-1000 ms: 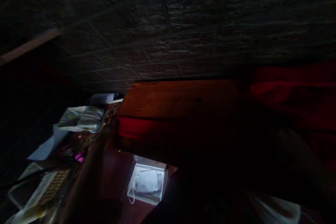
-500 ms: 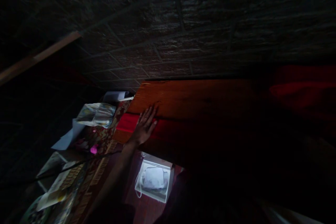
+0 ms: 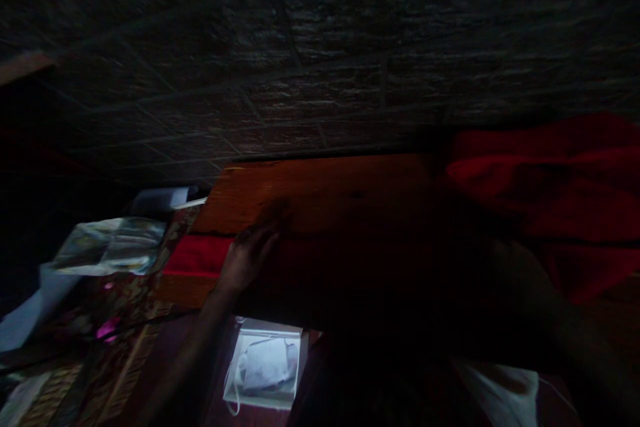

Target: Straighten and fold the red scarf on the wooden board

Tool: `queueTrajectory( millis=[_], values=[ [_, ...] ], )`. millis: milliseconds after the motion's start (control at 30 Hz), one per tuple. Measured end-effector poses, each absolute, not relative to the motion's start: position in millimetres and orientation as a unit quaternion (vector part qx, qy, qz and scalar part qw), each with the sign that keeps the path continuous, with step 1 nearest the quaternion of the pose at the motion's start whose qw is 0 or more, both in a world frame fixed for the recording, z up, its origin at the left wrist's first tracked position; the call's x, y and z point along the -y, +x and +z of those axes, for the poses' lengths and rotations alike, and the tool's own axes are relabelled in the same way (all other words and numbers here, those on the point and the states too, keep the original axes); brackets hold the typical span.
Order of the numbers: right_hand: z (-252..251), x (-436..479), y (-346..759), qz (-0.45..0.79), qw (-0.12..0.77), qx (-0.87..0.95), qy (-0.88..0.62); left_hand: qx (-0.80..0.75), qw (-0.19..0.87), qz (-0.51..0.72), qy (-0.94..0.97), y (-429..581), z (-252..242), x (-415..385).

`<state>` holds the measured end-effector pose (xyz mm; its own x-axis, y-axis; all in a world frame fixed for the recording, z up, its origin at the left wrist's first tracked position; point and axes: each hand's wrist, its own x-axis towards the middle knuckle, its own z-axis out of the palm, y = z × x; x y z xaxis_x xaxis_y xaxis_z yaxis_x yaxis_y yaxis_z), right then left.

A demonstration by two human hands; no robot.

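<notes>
My left hand [image 3: 247,259] rests on a long strip of red cloth [image 3: 203,255], its fingers stretched and a little curved. The strip lies along a brown wooden tabletop [image 3: 280,190], most of it lost in deep shadow. My right hand [image 3: 510,260] reaches in from the right and is very dark. It is near a heap of bunched red fabric [image 3: 545,180]; I cannot tell whether it touches the fabric, and its fingers hardly show.
A dark block wall [image 3: 310,93] runs behind the table. Below the front edge stands a white open box [image 3: 263,367] with a pale packet inside. To the left lie a clear plastic bag [image 3: 110,247] and a white sheet [image 3: 40,307]. A whitish bag [image 3: 505,393] sits lower right.
My view has turned to the right, so the bunched red fabric shows more. My right arm has come into view. My left hand's fingers are less spread than before.
</notes>
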<state>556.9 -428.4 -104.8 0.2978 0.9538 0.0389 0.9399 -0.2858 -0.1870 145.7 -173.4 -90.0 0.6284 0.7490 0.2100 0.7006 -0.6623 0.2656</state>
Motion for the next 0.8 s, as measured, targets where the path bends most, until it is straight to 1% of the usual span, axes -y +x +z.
queueTrajectory(
  millis=[67,100,200,400,533,667,800],
  values=[
    [-100,429,558,0.058,0.061,0.585,-0.807,-0.331,0.178,0.152,0.914,156,-92,178],
    [-97,428,557,0.065,0.051,0.581,-0.809,-0.309,0.212,0.157,0.914,159,-94,178],
    [-94,424,554,0.066,0.052,0.576,-0.813,-0.287,0.264,0.171,0.905,162,-99,175],
    [-96,425,555,0.077,0.092,0.578,-0.807,-0.278,0.276,0.17,0.904,164,-104,167],
    [-79,421,550,0.078,0.139,0.62,-0.769,-0.259,0.272,0.146,0.915,179,-99,175],
    [-58,407,524,0.097,0.125,0.663,-0.732,-0.219,0.294,0.131,0.921,208,-93,189],
    [-59,389,488,0.11,0.116,0.696,-0.7,-0.213,0.314,0.102,0.919,235,-93,198]
  ],
)
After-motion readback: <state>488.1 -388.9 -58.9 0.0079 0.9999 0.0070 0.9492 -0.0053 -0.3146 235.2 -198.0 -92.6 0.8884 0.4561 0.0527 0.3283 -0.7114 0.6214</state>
